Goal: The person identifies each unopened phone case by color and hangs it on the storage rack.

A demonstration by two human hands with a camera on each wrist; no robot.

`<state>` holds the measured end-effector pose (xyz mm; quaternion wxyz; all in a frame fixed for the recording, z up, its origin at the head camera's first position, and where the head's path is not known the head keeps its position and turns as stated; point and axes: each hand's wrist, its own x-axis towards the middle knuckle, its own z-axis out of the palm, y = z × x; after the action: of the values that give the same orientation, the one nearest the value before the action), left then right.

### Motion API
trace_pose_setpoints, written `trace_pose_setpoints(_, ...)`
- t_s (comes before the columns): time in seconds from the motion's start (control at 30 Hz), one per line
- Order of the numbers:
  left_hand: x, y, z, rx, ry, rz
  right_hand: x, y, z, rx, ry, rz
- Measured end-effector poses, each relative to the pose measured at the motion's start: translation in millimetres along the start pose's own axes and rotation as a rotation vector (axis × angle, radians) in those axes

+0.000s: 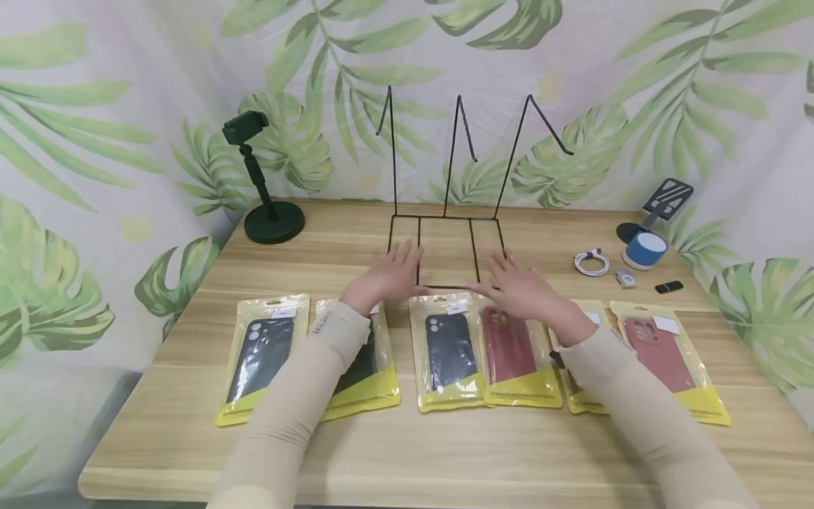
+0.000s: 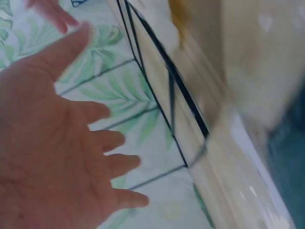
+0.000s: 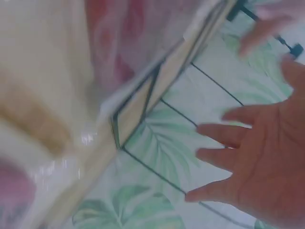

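Note:
A black wire rack [image 1: 445, 216] stands at the back middle of the table, its upright prongs bent over at the top. Above the left side of its base is my left hand [image 1: 388, 274], fingers spread and straight. My right hand [image 1: 524, 288] mirrors it on the other side, fingers also spread. Both palms hold nothing in the wrist views; whether fingertips touch the wire I cannot tell. Just below the hands lie a bagged dark phone case [image 1: 453, 353] and an overlapping bagged red phone case [image 1: 511, 350]. My left forearm partly covers another bagged dark case [image 1: 362, 371].
More bagged phone cases lie at the left [image 1: 261, 360] and right [image 1: 661, 353]. A green phone stand [image 1: 275, 223] is back left. Back right are a black stand [image 1: 664, 201], a blue-and-white cylinder [image 1: 645, 252], a coiled white cable [image 1: 591, 264] and a small black stick [image 1: 669, 287].

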<state>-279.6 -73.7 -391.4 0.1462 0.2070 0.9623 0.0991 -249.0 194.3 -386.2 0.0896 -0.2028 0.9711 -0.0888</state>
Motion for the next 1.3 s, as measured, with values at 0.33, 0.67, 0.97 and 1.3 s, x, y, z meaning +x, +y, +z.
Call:
trace_pose_setpoints(0.33, -4.6, -34.4, 1.4, -0.059, -0.079, -0.112, -47, 77, -15, 0.0, -0.049, -0.011)
trace_pose_setpoints(0.67, -3.4, -38.4, -2.8, -0.033, -0.14, -0.124, -65, 129, -1, -0.042, -0.056, 0.053)
trace_pose_setpoints(0.97, 1.2, -40.8, -3.0, -0.064, -0.062, -0.134, -60, 142, 0, 0.069, -0.073, 0.161)
trace_pose_setpoints(1.3, 10.6, -44.9, 0.4, 0.04, -0.011, -0.122, -61, 143, -5, 0.097, -0.041, 0.176)
